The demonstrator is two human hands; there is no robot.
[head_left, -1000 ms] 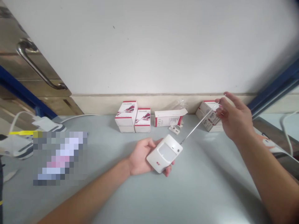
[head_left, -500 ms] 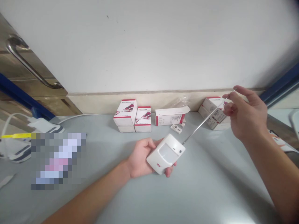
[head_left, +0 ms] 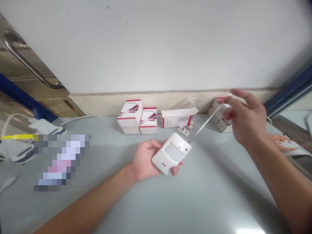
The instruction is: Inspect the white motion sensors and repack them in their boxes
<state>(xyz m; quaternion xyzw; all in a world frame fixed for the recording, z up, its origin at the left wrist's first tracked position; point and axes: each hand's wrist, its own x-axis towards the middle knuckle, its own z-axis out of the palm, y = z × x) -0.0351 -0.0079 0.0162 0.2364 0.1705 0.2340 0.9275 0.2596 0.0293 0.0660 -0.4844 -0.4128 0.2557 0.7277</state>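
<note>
My left hand (head_left: 146,160) cups a white sensor unit (head_left: 171,152) with a frosted window and a small red mark, just above the grey table (head_left: 185,201). A thin metal telescopic antenna (head_left: 208,118) runs from the unit's upper right corner up to my right hand (head_left: 246,120). That hand pinches the antenna's tip between thumb and fingers, with the forefinger stretched out above it.
Red-and-white small boxes (head_left: 137,117) stand against the wall's skirting, with an opened box (head_left: 177,117) and a white bracket (head_left: 184,130) beside them, and more boxes (head_left: 219,117) behind my right hand. A charger and cables (head_left: 44,127) lie far left, next to a blurred patch.
My right hand drew the antenna tip outward and upward, then came back slightly left. The left hand keeps the unit in nearly the same place.
</note>
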